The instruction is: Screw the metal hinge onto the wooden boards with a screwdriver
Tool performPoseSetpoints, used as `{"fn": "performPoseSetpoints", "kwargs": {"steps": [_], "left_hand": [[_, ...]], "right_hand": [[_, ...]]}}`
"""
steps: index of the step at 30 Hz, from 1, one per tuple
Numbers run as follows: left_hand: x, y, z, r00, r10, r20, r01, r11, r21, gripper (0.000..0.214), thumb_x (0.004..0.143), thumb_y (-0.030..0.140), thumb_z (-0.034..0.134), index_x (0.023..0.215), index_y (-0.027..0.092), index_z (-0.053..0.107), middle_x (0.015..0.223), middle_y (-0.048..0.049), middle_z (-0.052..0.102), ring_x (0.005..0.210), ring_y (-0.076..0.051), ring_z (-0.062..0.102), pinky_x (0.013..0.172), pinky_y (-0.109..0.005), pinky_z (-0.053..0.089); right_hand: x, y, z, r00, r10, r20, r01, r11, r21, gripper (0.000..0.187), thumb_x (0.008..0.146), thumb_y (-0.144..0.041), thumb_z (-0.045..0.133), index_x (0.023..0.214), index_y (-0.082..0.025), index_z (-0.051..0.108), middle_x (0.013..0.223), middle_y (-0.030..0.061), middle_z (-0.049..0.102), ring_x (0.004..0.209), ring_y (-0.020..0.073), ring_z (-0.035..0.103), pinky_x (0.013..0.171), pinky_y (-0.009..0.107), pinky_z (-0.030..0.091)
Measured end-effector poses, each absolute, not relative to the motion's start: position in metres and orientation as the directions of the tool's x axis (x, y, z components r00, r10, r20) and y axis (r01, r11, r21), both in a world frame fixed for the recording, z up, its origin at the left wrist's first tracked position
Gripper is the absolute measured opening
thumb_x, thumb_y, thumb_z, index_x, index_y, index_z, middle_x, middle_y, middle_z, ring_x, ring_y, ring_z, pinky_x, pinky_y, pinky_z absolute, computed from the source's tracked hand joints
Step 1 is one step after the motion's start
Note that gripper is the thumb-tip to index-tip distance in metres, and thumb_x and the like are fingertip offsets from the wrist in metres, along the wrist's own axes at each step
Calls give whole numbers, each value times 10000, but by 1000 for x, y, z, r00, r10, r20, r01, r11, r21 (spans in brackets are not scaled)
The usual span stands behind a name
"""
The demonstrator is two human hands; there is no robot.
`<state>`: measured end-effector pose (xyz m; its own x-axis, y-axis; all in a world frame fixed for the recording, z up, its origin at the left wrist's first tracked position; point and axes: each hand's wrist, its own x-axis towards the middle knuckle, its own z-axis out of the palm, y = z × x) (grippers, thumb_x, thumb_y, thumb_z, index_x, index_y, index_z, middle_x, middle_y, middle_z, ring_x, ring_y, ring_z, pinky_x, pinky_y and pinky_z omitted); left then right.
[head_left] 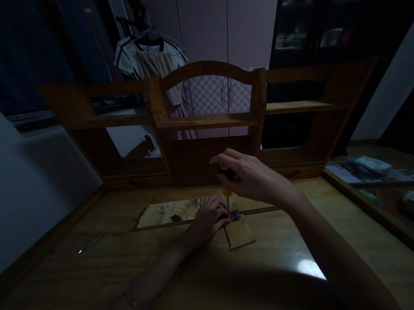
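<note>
My right hand (250, 175) is closed round the yellow and black handle of a screwdriver (226, 185), which stands upright with its tip down on a small metal fitting (234, 216). My left hand (210, 219) rests on the wooden desk (93, 276) just left of that fitting, fingers curled and pressed against it. The fitting sits at the top edge of a small tan wooden piece (240, 233). The room is dim.
A wooden shelf unit (210, 119) stands along the desk's back edge. A light patterned sheet (171, 212) lies left of my left hand. Papers and cloth (369, 166) lie on a surface at the right. Clothes hang behind the shelf.
</note>
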<state>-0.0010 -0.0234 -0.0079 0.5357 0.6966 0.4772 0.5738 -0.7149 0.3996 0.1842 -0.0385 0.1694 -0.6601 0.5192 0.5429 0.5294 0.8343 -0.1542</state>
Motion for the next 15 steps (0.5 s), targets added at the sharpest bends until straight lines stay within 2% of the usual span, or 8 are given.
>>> {"fn": "performPoseSetpoints", "kwargs": {"steps": [4, 9, 11, 13, 15], "left_hand": [[-1, -23, -8, 540, 691, 480, 575, -719, 390, 144, 851, 322, 682, 867, 179, 686, 1059, -58, 559, 1068, -218, 463, 976, -379, 365], [-1, -25, -7, 544, 685, 485, 563, -726, 396, 127, 858, 307, 674, 876, 181, 674, 1048, -47, 557, 1073, -203, 460, 985, -354, 355], [-2, -25, -7, 547, 684, 484, 561, -728, 395, 118, 854, 296, 681, 876, 181, 668, 1041, -45, 556, 1068, -200, 461, 976, -346, 355], [-2, -24, -8, 553, 684, 475, 564, -728, 390, 122, 849, 295, 686, 856, 176, 663, 1028, -48, 558, 1059, -204, 464, 968, -348, 354], [-2, -23, -8, 557, 686, 468, 568, -726, 389, 129, 853, 301, 681, 845, 174, 661, 1016, -50, 558, 1052, -206, 467, 967, -353, 353]], "right_hand": [[186, -41, 170, -685, 510, 520, 500, 848, -174, 474, 883, -147, 580, 1339, -203, 462, 1184, 71, 522, 959, 194, 548, 872, 298, 422], [184, -41, 169, -661, 537, 525, 536, 827, -170, 248, 971, -297, 572, 1204, -217, 539, 1094, 30, 553, 789, 146, 542, 748, 260, 418], [183, -41, 169, -650, 540, 535, 545, 822, -167, 177, 981, -278, 562, 1145, -214, 557, 1065, 21, 556, 784, 139, 539, 744, 251, 411], [183, -42, 169, -655, 534, 535, 539, 826, -164, 173, 960, -203, 554, 1132, -208, 554, 1056, 23, 553, 803, 140, 541, 749, 246, 408], [185, -43, 170, -662, 530, 530, 537, 829, -158, 246, 914, -153, 557, 1155, -204, 542, 1075, 29, 546, 808, 144, 541, 750, 248, 410]]}}
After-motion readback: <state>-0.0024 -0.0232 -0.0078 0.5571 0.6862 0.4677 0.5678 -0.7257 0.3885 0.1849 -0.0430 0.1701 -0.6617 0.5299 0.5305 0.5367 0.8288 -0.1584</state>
